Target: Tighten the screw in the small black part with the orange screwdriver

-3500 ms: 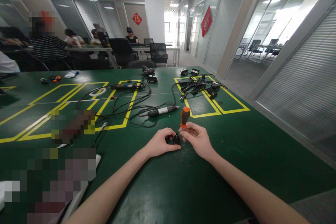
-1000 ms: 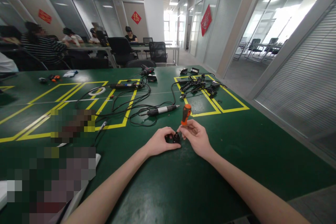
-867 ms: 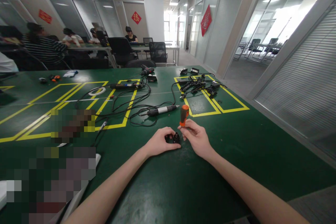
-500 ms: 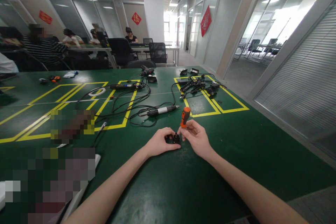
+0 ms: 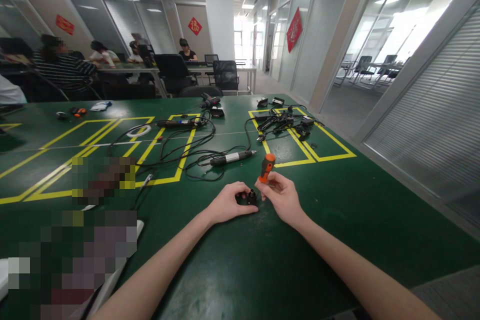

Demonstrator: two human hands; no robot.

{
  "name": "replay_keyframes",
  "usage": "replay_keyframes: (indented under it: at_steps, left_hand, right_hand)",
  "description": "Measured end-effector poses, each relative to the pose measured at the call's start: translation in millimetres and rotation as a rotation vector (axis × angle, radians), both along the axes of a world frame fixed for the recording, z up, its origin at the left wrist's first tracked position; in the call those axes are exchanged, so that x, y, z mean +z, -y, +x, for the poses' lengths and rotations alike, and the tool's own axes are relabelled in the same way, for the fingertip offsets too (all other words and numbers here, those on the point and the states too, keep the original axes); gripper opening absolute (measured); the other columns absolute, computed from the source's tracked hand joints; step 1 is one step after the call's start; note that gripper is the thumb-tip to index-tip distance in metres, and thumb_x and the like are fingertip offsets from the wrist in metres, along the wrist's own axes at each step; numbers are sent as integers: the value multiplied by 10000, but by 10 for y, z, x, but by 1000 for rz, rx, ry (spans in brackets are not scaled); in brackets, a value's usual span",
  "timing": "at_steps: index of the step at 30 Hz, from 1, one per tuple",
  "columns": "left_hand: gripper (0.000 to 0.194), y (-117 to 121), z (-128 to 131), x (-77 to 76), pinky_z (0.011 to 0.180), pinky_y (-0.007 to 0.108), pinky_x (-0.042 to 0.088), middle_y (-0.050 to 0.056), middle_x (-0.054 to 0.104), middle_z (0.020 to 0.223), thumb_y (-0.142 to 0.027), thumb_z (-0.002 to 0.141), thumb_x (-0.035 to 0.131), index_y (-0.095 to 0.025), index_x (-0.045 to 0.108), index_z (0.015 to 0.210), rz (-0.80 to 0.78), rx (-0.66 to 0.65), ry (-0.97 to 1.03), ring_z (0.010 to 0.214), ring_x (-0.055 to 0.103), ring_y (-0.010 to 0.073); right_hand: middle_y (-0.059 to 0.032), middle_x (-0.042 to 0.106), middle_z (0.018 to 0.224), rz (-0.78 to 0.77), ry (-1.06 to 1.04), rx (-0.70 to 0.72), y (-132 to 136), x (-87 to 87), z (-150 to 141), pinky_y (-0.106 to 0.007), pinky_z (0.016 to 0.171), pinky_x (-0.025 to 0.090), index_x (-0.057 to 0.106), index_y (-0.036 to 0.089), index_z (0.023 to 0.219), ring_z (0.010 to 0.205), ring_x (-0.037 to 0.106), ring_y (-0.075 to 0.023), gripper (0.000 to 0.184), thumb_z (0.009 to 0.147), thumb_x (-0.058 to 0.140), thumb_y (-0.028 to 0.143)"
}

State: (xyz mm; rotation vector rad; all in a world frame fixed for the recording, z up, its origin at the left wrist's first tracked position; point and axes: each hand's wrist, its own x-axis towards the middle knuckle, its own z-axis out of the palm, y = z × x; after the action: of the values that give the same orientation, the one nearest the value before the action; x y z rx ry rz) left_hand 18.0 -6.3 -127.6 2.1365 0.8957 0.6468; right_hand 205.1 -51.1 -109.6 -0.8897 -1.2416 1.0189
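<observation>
Just in front of me on the green table, my left hand (image 5: 230, 202) curls its thumb and fingers around a small black round part (image 5: 252, 198) with a short post on top. My right hand (image 5: 280, 195) pinches a screwdriver (image 5: 267, 167) with an orange and dark grey handle. The handle points up and leans slightly right. Its tip is hidden by the fingers, so I cannot tell whether it touches the black part.
A silver and black pen-shaped power tool (image 5: 230, 158) with a coiled cable lies beyond my hands. Black cables and parts (image 5: 281, 121) are heaped at the back right. A drill (image 5: 210, 101) lies at the far edge. Several people sit at tables behind.
My right hand has shifted slightly to the right with the screwdriver, whose handle now leans more to the right. My left hand and the black part have stayed in place.
</observation>
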Motion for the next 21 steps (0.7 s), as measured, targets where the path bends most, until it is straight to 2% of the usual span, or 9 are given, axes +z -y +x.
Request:
replay_keyframes:
  at_steps: [5, 9, 15, 18, 21]
  left_hand:
    - [292, 1, 1, -5, 718, 275, 466, 14, 644, 840, -404, 742, 845, -170, 712, 855, 7, 11, 2, 797, 588, 170]
    - [275, 12, 6, 10, 716, 269, 456, 9, 633, 829, -390, 746, 841, -171, 719, 857, 9, 11, 1, 785, 585, 162]
    - [272, 12, 5, 20, 715, 271, 456, 17, 647, 839, -388, 756, 834, -175, 733, 893, 7, 7, -8, 804, 584, 172]
    - [283, 11, 4, 13, 722, 275, 459, 16, 646, 842, -402, 755, 836, -172, 725, 877, 10, 11, -8, 803, 585, 172]
    - [291, 13, 4, 12, 724, 276, 455, 11, 637, 836, -411, 747, 843, -172, 720, 862, 13, 16, -6, 799, 585, 170]
  right_hand:
    - [-22, 674, 779, -7, 18, 57, -17, 5, 5, -267, 491, 507, 712, 187, 865, 523, 537, -106, 310, 893, 716, 496]
    - [-11, 700, 787, -23, -73, 82, -2, -14, -20, -266, 518, 532, 655, 208, 1009, 544, 570, -115, 326, 856, 767, 473]
    - [-8, 689, 740, -49, -34, 6, 0, -20, -25, -267, 510, 530, 662, 198, 813, 543, 560, -117, 325, 774, 842, 465]
    - [-22, 689, 738, -39, -3, 27, -14, -9, -12, -281, 504, 524, 709, 184, 822, 531, 553, -118, 325, 829, 781, 501]
    - [-25, 711, 772, -24, -38, 68, -20, -7, -11, -278, 504, 521, 698, 189, 933, 517, 552, -111, 321, 873, 733, 503]
